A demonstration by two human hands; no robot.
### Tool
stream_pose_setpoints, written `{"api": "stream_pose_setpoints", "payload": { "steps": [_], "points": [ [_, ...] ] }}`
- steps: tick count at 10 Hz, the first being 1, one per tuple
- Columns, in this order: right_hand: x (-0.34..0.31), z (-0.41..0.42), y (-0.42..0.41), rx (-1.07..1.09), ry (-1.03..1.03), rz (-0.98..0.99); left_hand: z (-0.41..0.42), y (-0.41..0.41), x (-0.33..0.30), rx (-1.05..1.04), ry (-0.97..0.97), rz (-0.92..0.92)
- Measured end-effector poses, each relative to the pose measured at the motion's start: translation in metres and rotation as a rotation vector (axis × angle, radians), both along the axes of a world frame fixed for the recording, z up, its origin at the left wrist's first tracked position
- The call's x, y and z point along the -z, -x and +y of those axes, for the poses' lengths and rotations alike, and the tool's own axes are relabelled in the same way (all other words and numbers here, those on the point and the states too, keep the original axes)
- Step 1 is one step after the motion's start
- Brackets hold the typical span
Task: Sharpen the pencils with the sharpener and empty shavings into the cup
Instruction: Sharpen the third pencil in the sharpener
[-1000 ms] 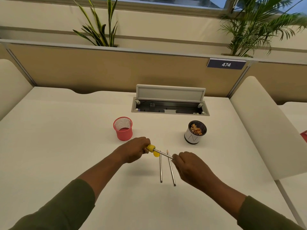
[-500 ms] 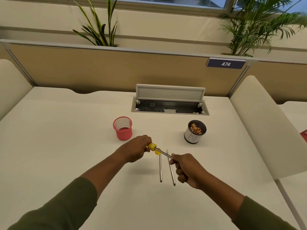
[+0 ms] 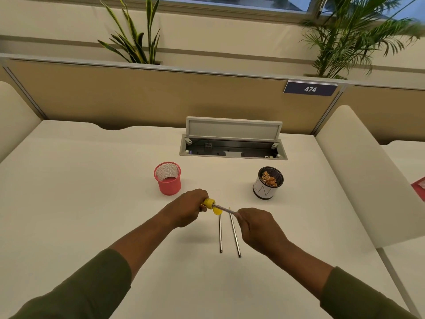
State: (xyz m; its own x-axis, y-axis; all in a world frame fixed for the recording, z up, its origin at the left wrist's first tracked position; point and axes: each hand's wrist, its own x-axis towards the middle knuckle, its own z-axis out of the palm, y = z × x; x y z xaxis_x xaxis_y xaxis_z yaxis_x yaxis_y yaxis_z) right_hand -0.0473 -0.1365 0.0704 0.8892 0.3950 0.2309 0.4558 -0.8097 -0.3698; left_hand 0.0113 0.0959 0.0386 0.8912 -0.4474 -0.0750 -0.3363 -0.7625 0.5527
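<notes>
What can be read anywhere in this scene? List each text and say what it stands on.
"474": white digits on the dark blue plate fixed to the top edge of the tan partition.
"N": a large thin letter on the white side of the cup that holds shavings.
No text shows on the yellow sharpener, the pencils or the pink mesh cup.
</notes>
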Motion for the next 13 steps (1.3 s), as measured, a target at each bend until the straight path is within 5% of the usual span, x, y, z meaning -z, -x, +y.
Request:
{"api": "stream_pose_setpoints", "payload": {
  "steps": [1,2,3,4,5,6,7,8,9,10,11,13],
  "points": [
    [-0.021,0.014,-0.006,0.517,-0.683,0.834,-0.001,0.002,0.001,0.016,-0.016,-0.035],
    [-0.026,0.01,-0.007,0.669,-0.946,1.257,-0.001,0.001,0.003,0.049,-0.046,-0.034],
    [-0.026,0.012,-0.002,0.542,-0.718,1.098,0.001,0.0,0.006,0.048,-0.068,0.004],
    [-0.016,0.007,0.004,0.263,-0.165,0.532,0.004,-0.002,0.005,0.057,-0.062,0.036],
    [-0.004,-0.009,0.002,-0.052,0.163,0.037,0.009,-0.004,0.001,0.056,-0.049,0.035],
    [0.001,-0.023,-0.005,-0.197,0.353,-0.205,0.007,-0.005,0.0,0.066,-0.03,0.034],
    [0.005,-0.025,-0.006,-0.22,0.323,-0.284,0.002,-0.004,0.001,0.067,-0.024,0.005],
    [0.006,-0.008,0.001,-0.077,0.122,-0.049,0.002,-0.004,0.001,0.044,-0.03,-0.043],
    [-0.013,0.011,-0.002,0.491,-0.697,0.762,0.003,-0.006,-0.001,0.046,-0.046,-0.104],
    [-0.021,0.01,-0.004,0.676,-1.067,1.3,0.001,-0.007,-0.003,0.06,-0.05,-0.11],
    [-0.026,0.01,-0.001,0.561,-0.887,1.168,0.002,-0.006,-0.002,0.065,-0.066,-0.062],
    [-0.011,-0.007,0.007,0.003,0.039,0.12,0.006,-0.004,0.001,0.054,-0.034,0.011]
  ]
}}
